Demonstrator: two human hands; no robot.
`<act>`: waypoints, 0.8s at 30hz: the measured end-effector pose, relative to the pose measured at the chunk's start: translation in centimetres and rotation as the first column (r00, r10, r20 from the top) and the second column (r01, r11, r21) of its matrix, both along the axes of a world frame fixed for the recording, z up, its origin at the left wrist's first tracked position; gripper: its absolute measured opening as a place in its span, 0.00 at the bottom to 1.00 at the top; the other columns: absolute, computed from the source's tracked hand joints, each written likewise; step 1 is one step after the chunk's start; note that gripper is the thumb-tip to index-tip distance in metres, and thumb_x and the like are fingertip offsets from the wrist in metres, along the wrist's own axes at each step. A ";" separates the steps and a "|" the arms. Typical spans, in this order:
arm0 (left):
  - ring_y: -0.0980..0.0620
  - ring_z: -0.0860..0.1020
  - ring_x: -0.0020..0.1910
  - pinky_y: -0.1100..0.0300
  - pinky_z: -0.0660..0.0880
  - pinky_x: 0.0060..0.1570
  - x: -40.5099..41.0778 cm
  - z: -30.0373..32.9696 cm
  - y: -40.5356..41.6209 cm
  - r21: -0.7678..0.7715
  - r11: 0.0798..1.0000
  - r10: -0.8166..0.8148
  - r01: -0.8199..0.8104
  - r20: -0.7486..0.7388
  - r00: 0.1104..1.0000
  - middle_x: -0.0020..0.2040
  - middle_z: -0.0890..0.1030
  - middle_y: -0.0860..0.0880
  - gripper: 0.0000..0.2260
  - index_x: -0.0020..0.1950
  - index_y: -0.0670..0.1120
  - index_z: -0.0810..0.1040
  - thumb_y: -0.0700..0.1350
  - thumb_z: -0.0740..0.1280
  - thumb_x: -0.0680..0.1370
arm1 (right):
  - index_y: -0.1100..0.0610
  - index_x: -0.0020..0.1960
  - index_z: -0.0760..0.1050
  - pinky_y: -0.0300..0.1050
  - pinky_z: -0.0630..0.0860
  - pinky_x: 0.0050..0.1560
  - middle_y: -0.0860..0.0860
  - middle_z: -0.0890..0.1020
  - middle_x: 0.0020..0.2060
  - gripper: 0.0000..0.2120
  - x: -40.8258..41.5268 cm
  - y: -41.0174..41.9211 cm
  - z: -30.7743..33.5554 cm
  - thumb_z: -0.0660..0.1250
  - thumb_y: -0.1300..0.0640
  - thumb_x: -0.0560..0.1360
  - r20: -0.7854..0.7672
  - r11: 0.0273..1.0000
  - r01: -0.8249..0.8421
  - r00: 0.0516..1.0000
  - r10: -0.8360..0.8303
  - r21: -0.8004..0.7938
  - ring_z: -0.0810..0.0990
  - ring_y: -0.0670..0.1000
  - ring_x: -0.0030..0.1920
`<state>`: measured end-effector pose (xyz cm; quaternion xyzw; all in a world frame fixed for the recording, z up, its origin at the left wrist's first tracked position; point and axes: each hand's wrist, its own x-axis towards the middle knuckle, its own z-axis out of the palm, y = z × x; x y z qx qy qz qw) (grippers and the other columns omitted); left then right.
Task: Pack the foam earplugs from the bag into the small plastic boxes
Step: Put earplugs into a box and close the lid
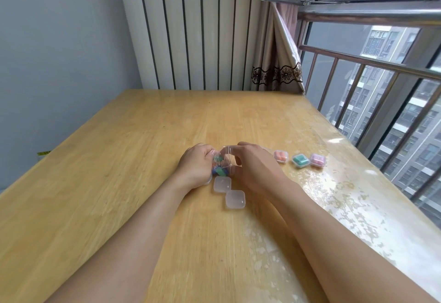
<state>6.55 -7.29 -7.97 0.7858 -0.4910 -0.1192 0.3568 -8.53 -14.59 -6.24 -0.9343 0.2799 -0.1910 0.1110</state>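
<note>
A small clear plastic bag (pixel 223 162) with several coloured foam earplugs sits on the wooden table (pixel 119 183), held between both hands. My left hand (pixel 196 166) grips its left side. My right hand (pixel 250 161) pinches its top right; the fingertips are hidden behind the bag. Two closed, empty-looking translucent boxes (pixel 222 184) (pixel 235 199) lie just in front of the bag. To the right stand three closed boxes in a row: one with orange earplugs (pixel 280 156), one with green (pixel 300 160), one with pink (pixel 318 160).
The table's right edge runs along a railed window (pixel 381 87). A curtain (pixel 276 63) hangs at the far right corner, and a ribbed white panel (pixel 195 28) stands behind the table. The right part of the tabletop shows glare and blotchy marks.
</note>
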 end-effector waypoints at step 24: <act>0.57 0.77 0.46 0.80 0.67 0.39 1.7 -0.6 0.3 -0.329 0.911 0.200 -0.250 -0.179 0.963 0.56 0.80 0.47 0.10 0.52 0.46 0.85 0.38 0.63 0.82 | 0.56 0.49 0.82 0.42 0.69 0.35 0.46 0.79 0.34 0.05 -3.1 -1.0 1.0 0.69 0.56 0.80 0.474 0.835 -0.186 0.875 -0.098 0.517 0.72 0.47 0.34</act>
